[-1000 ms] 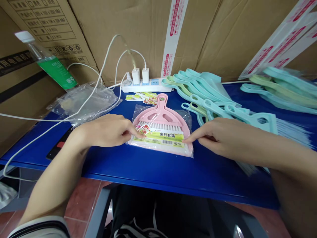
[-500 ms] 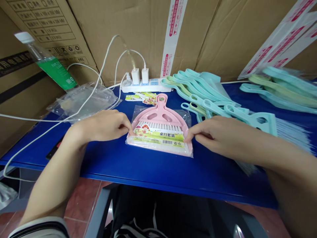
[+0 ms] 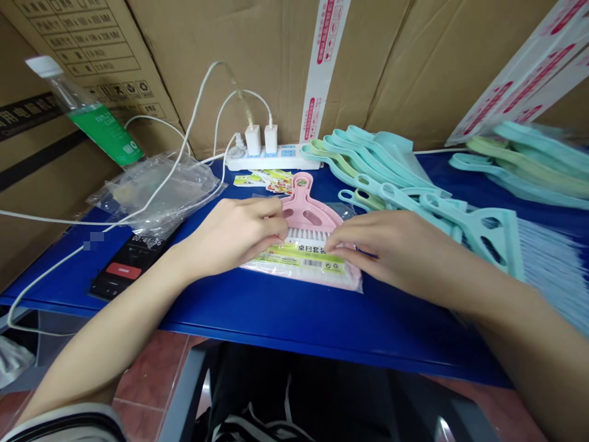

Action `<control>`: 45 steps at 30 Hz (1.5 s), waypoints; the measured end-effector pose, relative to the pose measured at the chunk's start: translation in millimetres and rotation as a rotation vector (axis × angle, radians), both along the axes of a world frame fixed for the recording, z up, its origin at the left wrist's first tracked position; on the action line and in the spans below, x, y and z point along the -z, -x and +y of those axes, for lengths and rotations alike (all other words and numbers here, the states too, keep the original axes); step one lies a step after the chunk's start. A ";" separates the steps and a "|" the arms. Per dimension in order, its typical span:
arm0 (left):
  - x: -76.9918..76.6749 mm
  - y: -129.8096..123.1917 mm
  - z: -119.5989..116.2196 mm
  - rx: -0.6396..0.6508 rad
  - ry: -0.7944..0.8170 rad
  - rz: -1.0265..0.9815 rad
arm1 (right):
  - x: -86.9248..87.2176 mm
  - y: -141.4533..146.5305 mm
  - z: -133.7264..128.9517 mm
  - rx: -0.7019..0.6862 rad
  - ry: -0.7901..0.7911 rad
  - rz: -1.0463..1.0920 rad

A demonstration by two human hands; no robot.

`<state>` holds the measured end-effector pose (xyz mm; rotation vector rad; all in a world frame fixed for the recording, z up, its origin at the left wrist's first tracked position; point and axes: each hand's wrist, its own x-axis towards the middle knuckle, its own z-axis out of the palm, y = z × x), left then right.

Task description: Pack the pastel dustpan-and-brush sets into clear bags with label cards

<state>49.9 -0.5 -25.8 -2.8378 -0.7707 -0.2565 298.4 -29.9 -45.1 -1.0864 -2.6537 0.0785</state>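
A pink dustpan (image 3: 301, 205) lies on the blue table with its handle pointing away, inside a clear plastic bag (image 3: 354, 281). A white-bristled brush (image 3: 306, 234) rests in the pan, and a yellow-green and white label (image 3: 299, 253) crosses it. My left hand (image 3: 246, 235) is over the left side of the pan, its fingers bent together at the label's upper edge. On the right, my right hand (image 3: 375, 245) has its fingertips pinched at the label's upper right part. Whatever is between the fingertips of either hand is too small to make out.
Turquoise and green dustpans (image 3: 381, 159) and brushes (image 3: 492, 236) lie at the right. Behind are loose labels (image 3: 264, 179) and a power strip (image 3: 276, 161). At left are plastic bags (image 3: 161, 184), a phone (image 3: 131, 261), cables and a green-labelled bottle (image 3: 103, 132). Cardboard boxes (image 3: 257, 43) stand behind.
My left hand has moved right and away from me, over the pan, uncovering the phone. My right hand has shifted left and slightly up along the label.
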 end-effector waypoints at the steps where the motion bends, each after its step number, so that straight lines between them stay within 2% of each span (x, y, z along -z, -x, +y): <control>1: 1.0 -0.6 -0.4 0.021 0.000 0.004 | 1.5 0.7 0.3 -0.005 -0.029 -0.010; 5: 4.3 -2.1 -1.7 0.078 0.030 0.044 | 6.0 3.4 0.6 -0.057 -0.085 -0.036; 11: 7.3 -4.0 -2.4 0.185 0.081 0.110 | 4.8 4.1 0.1 -0.150 -0.029 0.033; 19: 8.8 -6.4 -5.5 0.133 0.201 0.124 | 3.7 4.2 0.5 -0.161 -0.017 0.040; 30: 7.9 -5.0 -4.8 0.115 0.205 0.149 | 6.5 7.5 0.3 -0.125 0.056 0.008; 34: 5.3 -3.0 -3.2 0.119 0.142 0.139 | 5.0 6.9 0.1 -0.143 0.055 0.028; 41: 0.6 -4.4 -2.5 -0.036 0.080 0.164 | 10.1 9.7 -1.8 -0.144 0.081 0.023; 45: 2.3 -6.2 -4.5 -0.043 0.107 0.185 | 13.8 11.6 -2.2 -0.111 0.101 -0.010</control>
